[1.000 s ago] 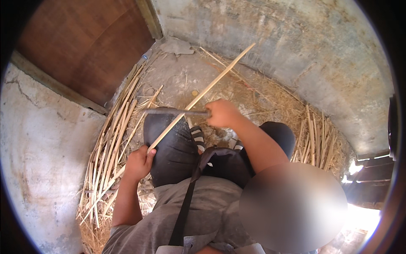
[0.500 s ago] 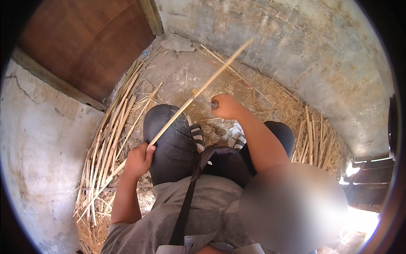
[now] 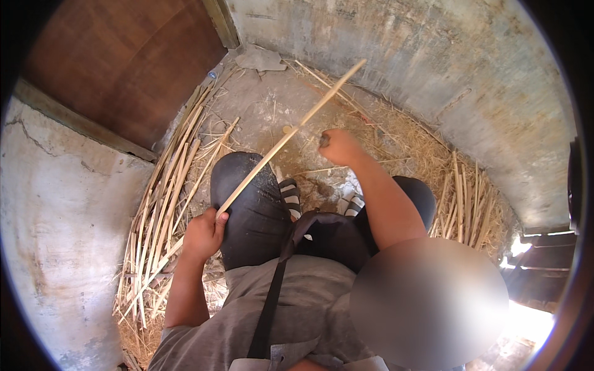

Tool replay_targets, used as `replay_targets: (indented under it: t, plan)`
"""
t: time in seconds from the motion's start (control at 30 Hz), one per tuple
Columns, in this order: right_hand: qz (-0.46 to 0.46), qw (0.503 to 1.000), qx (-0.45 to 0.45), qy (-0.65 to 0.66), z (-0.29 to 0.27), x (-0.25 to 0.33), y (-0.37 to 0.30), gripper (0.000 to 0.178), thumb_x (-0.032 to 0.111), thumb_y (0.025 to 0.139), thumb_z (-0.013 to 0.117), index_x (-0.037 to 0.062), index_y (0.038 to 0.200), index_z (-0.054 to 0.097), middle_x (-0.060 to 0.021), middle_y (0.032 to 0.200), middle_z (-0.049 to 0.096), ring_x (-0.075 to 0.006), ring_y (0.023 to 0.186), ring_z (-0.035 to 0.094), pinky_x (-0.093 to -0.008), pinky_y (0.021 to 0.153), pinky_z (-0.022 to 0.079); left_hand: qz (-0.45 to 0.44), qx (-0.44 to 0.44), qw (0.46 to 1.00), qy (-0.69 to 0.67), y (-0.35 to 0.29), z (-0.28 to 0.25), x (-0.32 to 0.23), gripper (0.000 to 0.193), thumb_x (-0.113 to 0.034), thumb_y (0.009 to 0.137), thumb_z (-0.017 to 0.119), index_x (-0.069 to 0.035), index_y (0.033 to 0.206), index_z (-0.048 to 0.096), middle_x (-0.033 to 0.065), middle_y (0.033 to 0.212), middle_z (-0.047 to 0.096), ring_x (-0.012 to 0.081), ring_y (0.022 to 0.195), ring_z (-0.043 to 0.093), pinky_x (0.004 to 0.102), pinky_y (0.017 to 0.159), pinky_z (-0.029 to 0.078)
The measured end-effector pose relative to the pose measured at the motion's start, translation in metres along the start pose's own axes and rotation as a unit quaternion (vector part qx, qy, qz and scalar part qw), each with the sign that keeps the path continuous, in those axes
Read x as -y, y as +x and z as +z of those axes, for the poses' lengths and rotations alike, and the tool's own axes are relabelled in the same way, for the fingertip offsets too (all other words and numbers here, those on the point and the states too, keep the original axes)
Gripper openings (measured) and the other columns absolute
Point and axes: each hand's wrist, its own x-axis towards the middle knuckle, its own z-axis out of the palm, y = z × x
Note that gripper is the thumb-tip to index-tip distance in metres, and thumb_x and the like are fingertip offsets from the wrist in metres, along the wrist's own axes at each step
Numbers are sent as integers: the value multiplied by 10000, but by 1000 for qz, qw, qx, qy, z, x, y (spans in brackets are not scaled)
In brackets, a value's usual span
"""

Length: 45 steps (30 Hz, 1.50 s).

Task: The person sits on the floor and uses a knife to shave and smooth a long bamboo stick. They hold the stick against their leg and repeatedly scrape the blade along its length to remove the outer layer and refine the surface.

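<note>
My left hand (image 3: 203, 235) is closed round a long pale bamboo strip (image 3: 299, 127). From that grip the strip slants over my left knee and up to the far right, its tip in the air before the far wall. Beyond my knees, my right hand (image 3: 344, 148) makes a fist to the right of the strip and apart from it. A dark, blunt handle end (image 3: 324, 140) pokes out of this fist. The rest of the held thing is hidden, so its kind cannot be told.
A heap of long split strips (image 3: 162, 198) lies along the left wall. More strips (image 3: 465, 201) rest on straw-like shavings (image 3: 402, 133) at the right. Concrete walls (image 3: 402, 46) and a brown door panel (image 3: 130, 68) close in the space. A flat stone slab (image 3: 261, 59) lies in the far corner.
My right fist has moved a little to the right, away from the strip. The strip's far tip has shifted slightly left. My left hand keeps its hold.
</note>
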Motion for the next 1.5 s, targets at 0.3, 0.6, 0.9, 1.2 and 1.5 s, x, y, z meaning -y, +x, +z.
replay_targets:
  t: [0.3, 0.6, 0.9, 1.2, 1.5]
  plan:
    - [-61, 996, 57, -33, 9, 43, -22, 403, 265, 763, 671, 38, 1090, 736, -224, 1104, 720, -420, 1049, 675, -477, 926, 552, 9, 16, 1000, -10, -2, -8, 6, 457, -413, 1028, 587, -5, 824, 564, 263, 704, 624, 494, 696, 633, 534, 610, 488]
    - [-23, 999, 28, 14, 4, 5, -7, 427, 286, 751, 677, 50, 1100, 743, -242, 1087, 717, -422, 1045, 672, -460, 900, 554, 18, 17, 1000, -16, -3, -4, 11, 449, -400, 1040, 568, -1, 833, 562, 273, 730, 626, 501, 715, 631, 539, 622, 484]
    - [19, 999, 21, 17, 14, -32, 13, 518, 292, 768, 671, -25, 1177, 698, -280, 1081, 708, -442, 1054, 669, -463, 916, 557, 11, 29, 999, -7, -2, -11, 6, 510, -433, 1062, 503, 15, 825, 557, 272, 693, 596, 497, 714, 615, 536, 642, 462]
    - [5, 998, -55, 20, 12, 2, -5, 482, 328, 808, 710, 6, 1166, 696, -255, 1062, 721, -429, 1005, 694, -489, 874, 563, -13, 48, 999, -14, -2, -12, 3, 488, -423, 1057, 515, 15, 847, 569, 280, 727, 617, 511, 744, 623, 541, 660, 476]
    - [-63, 997, 40, -26, 15, 39, -12, 467, 391, 839, 722, 33, 1138, 697, -245, 1060, 720, -437, 998, 689, -508, 863, 561, 4, 39, 999, -16, -2, -10, 9, 461, -399, 1050, 534, 14, 848, 571, 277, 723, 613, 511, 736, 619, 547, 652, 466]
